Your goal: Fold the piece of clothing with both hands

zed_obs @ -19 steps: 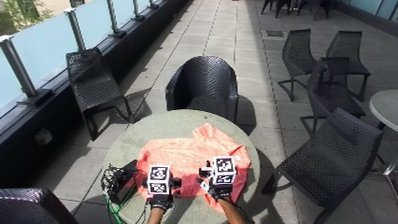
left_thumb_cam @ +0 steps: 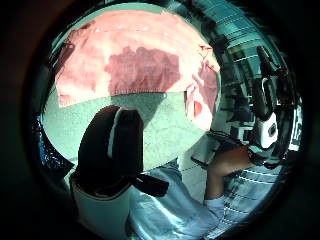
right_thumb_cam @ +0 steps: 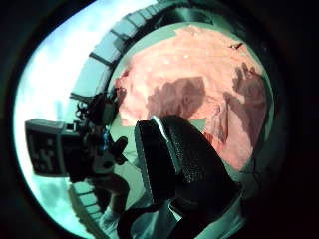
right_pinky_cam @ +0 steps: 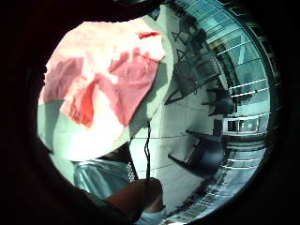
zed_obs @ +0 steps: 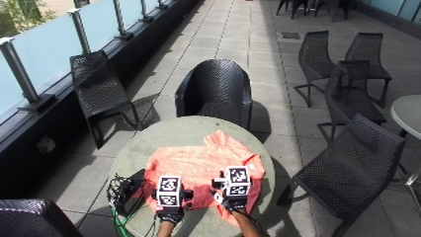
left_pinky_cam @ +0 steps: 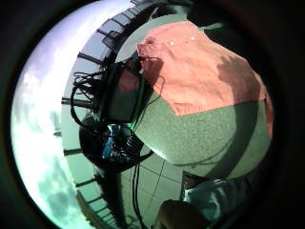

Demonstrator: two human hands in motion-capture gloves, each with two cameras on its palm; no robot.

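1. On the round table lies the garment, orange, spread mostly flat, its long axis across the table from the person's left to right, one corner pointing toward the far chair.
2. Outside view: the garment's right edge hangs over the table rim; a black box with cables sits at the left rim, touching the cloth.
3. Left hand and right hand hover over the near hem, side by side; their fingers are hidden from above.
4. Palm views alone show fingers: the left fingers are straight over bare table beside the hem, the right fingers straight above the cloth; neither hand holds anything.
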